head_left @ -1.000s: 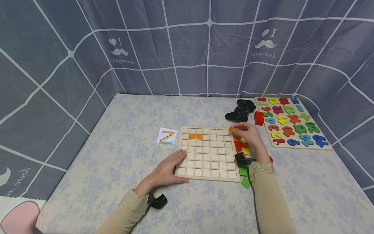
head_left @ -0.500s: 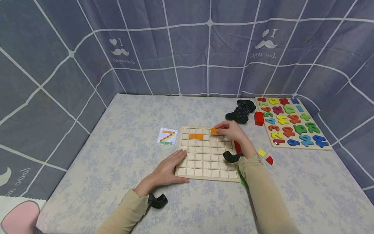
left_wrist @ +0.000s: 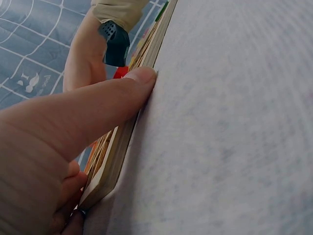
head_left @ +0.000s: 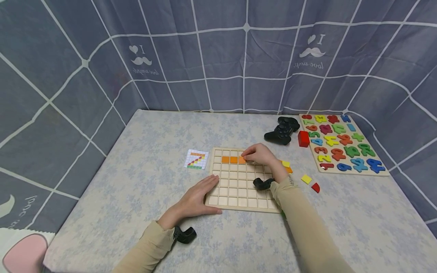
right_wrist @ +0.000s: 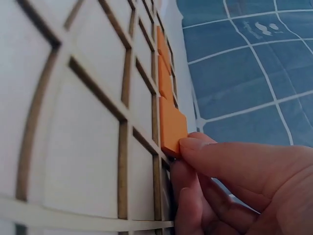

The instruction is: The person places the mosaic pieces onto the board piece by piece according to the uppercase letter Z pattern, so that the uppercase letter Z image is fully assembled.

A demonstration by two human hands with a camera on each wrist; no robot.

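Observation:
A wooden grid board (head_left: 233, 191) lies on the table, with two orange square tiles (head_left: 230, 159) side by side in its second row from the back. My right hand (head_left: 261, 154) pinches another orange tile (right_wrist: 173, 128) between thumb and fingers. In the right wrist view that tile lines up beside the two others and stands slightly proud of the grid. My left hand (head_left: 194, 197) rests at the board's near left corner, its thumb (left_wrist: 112, 100) along the near edge and its fingers stretched along the left side.
A pattern card (head_left: 196, 159) lies left of the board. Yellow tiles (head_left: 306, 179), a red piece (head_left: 315, 187) and other tiles lie to the right, partly behind my right arm. Farther right are a black game controller (head_left: 282, 131), a red block (head_left: 303, 139) and a number puzzle board (head_left: 345, 144).
My right hand has carried an orange tile leftward from the tiles at the board's right side to the spot beside the two orange tiles. The left hand stays at the corner.

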